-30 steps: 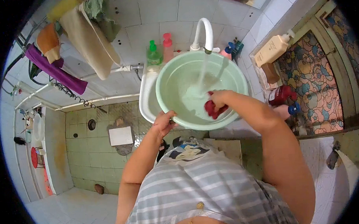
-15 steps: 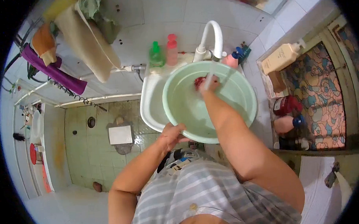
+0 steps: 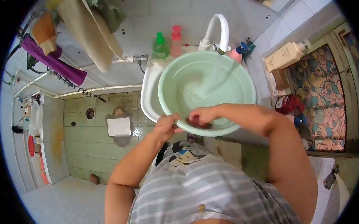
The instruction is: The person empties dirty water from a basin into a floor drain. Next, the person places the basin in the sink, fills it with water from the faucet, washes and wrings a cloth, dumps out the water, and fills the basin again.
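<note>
A pale green plastic basin [image 3: 247,80] rests tilted on the white sink [image 3: 148,99], below the curved white faucet [image 3: 224,29]. My left hand [image 3: 167,126] is closed on the near left rim of the basin, thumb on the upper side. Inside the basin, against its near wall, my right hand [image 3: 203,115] is closed on a dark red, crumpled cloth-like thing [image 3: 194,121]. My fingers hide part of it, so its exact kind does not show. Some water lies in the bottom of the basin.
Behind the sink stand a green pump bottle [image 3: 160,47], a pink bottle [image 3: 176,41] and a pink bottle with a blue cap [image 3: 236,54]. A cream pump bottle [image 3: 286,56] is on the right ledge. Towels [image 3: 89,32] hang at upper left.
My right hand has moved with the red thing from under the faucet to the near wall of the basin. My left hand stays on the rim.
</note>
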